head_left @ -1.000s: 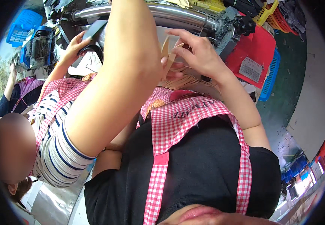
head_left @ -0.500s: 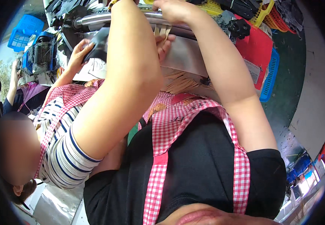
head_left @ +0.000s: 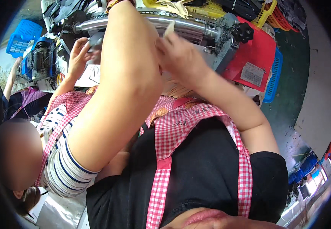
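Note:
My right hand [head_left: 180,57] is raised in front of a shiny metal roller [head_left: 188,24] on a grey machine. It is blurred and pinches a thin pale piece [head_left: 169,28] at its fingertips. A large bare forearm [head_left: 115,95] comes out of a striped sleeve [head_left: 64,170] and crosses the middle of the view up past the top edge. It seems to belong to the person beside me. My left hand is hidden behind that forearm. That person's other hand [head_left: 77,57] holds a small dark piece [head_left: 94,40] near the roller's left end.
A red crate [head_left: 257,53] and a blue basket [head_left: 274,76] stand right of the machine. Yellow baskets [head_left: 266,11] sit at the top. A blue basket [head_left: 22,36] and a dark motor [head_left: 41,61] are at the far left, where another person sits.
My right hand rose to the roller with the pale piece, then dropped back a little below it. The large forearm stayed raised. The other person's hand stayed near the roller's left end.

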Available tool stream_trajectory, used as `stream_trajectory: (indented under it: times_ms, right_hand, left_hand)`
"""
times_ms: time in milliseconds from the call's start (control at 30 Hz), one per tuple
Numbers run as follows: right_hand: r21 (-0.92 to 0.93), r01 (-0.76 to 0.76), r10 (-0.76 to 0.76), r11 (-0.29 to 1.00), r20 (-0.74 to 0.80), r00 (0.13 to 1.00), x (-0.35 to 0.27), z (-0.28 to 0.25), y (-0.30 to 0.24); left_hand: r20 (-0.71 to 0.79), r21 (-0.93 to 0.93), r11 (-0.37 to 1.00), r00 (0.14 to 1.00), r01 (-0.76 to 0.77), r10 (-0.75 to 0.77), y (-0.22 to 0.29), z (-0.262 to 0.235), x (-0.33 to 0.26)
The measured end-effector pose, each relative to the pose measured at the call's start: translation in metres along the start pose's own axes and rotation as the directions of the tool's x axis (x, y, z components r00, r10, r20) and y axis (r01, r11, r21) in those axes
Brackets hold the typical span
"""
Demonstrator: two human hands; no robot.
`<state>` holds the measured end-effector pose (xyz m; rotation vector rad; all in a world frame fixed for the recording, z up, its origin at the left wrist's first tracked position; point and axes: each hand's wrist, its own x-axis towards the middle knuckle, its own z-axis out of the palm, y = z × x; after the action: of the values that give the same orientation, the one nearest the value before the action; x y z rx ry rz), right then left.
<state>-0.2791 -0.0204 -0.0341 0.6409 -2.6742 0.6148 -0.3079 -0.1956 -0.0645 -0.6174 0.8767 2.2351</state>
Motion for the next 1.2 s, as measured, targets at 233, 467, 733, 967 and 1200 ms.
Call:
stream_trajectory:
  times_ms: [233, 467, 733, 967, 1200]
  right_hand:
    - [-0.013, 0.015, -0.014, 1.000, 0.026, 1.000, -0.033, 0.019, -0.011]
    - [-0.157, 0.065, -0.068, 0.985, -0.013, 0.998, -0.011, 0.028, 0.011]
    - [0.394, 0.090, -0.155, 0.915, 0.138, 0.978, -0.134, -0.016, -0.023]
    - [0.279, -0.587, 0.363, 0.760, 0.567, 0.739, -0.258, 0.038, 0.018]
    - [0.078, -0.703, 0.539, 0.707, 0.584, 0.607, -0.236, 0.078, 0.021]
  left_hand:
    - [-0.070, 0.116, 0.982, 0.987, 0.149, -0.142, -0.032, -0.022, 0.010]
    - [0.369, 0.134, 0.960, 0.887, 0.244, -0.277, 0.005, -0.006, 0.059]
    - [0.032, 0.581, 0.780, 0.952, 0.231, -0.305, -0.043, -0.017, -0.051]
    - [0.195, 0.977, -0.127, 0.954, -0.170, 0.228, -0.147, -0.127, -0.005]
    - [0.411, 0.835, -0.479, 0.887, -0.272, 0.211, -0.187, -0.139, 0.028]
